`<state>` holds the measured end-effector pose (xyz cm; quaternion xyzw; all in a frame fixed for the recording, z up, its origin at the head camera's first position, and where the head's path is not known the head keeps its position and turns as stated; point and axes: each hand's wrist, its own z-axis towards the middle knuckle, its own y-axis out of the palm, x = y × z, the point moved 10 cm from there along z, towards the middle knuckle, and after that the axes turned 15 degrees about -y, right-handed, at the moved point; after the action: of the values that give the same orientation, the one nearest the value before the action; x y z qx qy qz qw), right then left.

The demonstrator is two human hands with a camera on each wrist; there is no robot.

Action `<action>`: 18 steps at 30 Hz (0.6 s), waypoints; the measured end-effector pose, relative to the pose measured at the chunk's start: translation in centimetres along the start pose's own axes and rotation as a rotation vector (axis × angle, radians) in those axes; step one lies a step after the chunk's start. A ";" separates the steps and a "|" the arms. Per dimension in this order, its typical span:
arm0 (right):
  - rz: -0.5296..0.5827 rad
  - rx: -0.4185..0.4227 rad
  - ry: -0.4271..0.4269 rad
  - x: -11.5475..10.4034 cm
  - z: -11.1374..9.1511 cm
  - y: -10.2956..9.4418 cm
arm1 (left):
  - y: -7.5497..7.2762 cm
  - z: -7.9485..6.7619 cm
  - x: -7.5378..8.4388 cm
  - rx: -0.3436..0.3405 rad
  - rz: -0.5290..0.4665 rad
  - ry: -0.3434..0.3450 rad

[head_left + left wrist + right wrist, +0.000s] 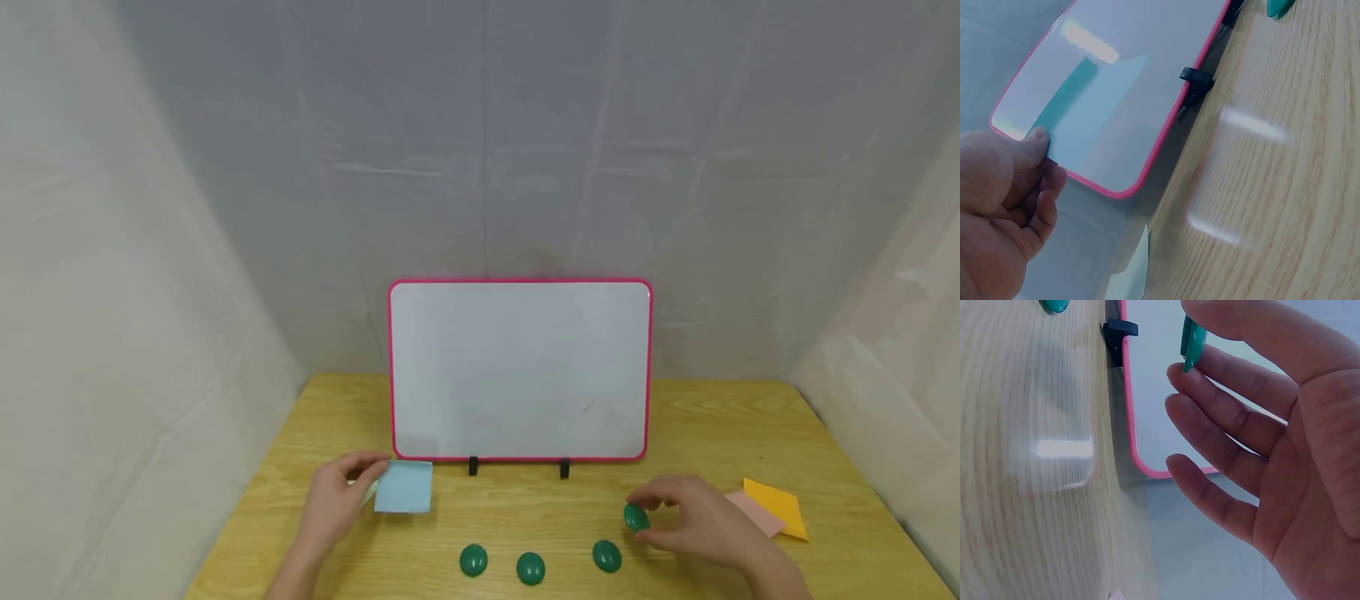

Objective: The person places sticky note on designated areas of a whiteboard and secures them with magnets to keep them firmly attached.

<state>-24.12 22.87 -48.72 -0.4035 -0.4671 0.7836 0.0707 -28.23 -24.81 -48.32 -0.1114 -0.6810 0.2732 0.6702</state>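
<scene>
The left hand pinches the blue paper note at lower left, the right hand pinches a green magnet at lower right, so press the note flat on the whiteboard first.

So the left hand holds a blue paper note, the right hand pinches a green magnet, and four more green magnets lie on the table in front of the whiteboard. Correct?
Not quite. Only three green magnets lie on the table, as the head view shows. The rest holds: the left hand holds the blue paper note, and the right hand pinches a green magnet in front of the whiteboard.
</scene>
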 end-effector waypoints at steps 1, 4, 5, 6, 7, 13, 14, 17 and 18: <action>-0.002 0.003 -0.002 0.0 0.0 0.0 | 0.0 0.0 0.0 0.003 0.004 -0.009; -0.011 0.004 -0.001 0.1 0.1 0.0 | 0.2 0.3 0.0 0.000 0.009 -0.052; -0.008 0.003 0.003 0.2 0.1 0.0 | 0.3 0.4 0.0 -0.004 0.007 -0.066; -0.002 0.002 0.008 0.3 0.2 0.0 | 0.5 0.6 0.0 -0.009 0.004 -0.076; 0.007 0.003 0.014 0.4 0.3 0.0 | 0.7 0.6 0.2 -0.013 -0.001 -0.081; -0.008 0.017 -0.001 0.8 1.6 -0.1 | 2.1 1.1 1.8 -0.042 -0.009 -0.046; -0.022 0.021 -0.011 0.7 2.0 -0.2 | 2.3 1.2 2.1 -0.049 -0.014 -0.043; -0.048 0.043 -0.053 0.3 3.3 -0.5 | 3.0 1.5 2.7 -0.069 -0.037 -0.051; -0.053 0.051 -0.068 0.1 3.8 -0.5 | 3.2 1.7 2.8 -0.074 -0.046 -0.054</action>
<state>-26.99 20.65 -47.46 -0.3624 -0.4596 0.8063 0.0858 -30.75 -21.06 -47.52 -0.1133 -0.7108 0.2352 0.6531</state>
